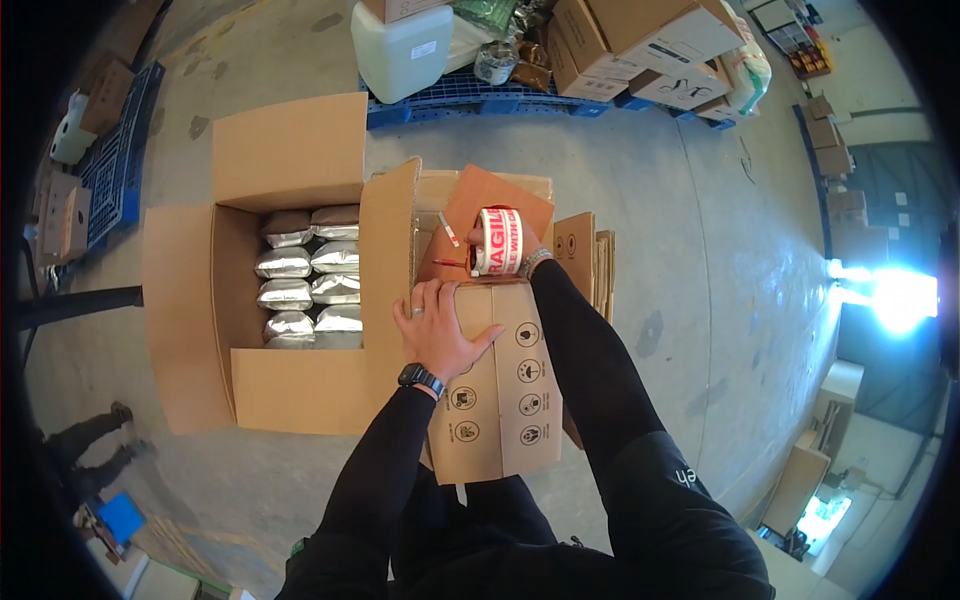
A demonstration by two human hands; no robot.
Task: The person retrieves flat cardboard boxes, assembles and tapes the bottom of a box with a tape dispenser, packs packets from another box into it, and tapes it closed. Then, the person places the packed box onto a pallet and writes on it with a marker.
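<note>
Reaching far, arm extended, the right hand (530, 245) seems curled around the tape roll (502, 242) at the carton's (495, 400) far edge, while the left hand (440, 325) lies spread on the carton, thumb rightward, apparently steadying it for tape handling, where any next move calls for firm grip.

The view came from a camera worn on the person's head. It looked forward and steeply downward, between the left sleeve (372, 470) and the right sleeve (592, 350). The left hand (440, 325), the right hand (534, 244) and the carton (496, 405) were near, around the middle. Very wide, it also took in the farther floor (660, 230) and, at the top, a blue pallet (400, 113).
</note>
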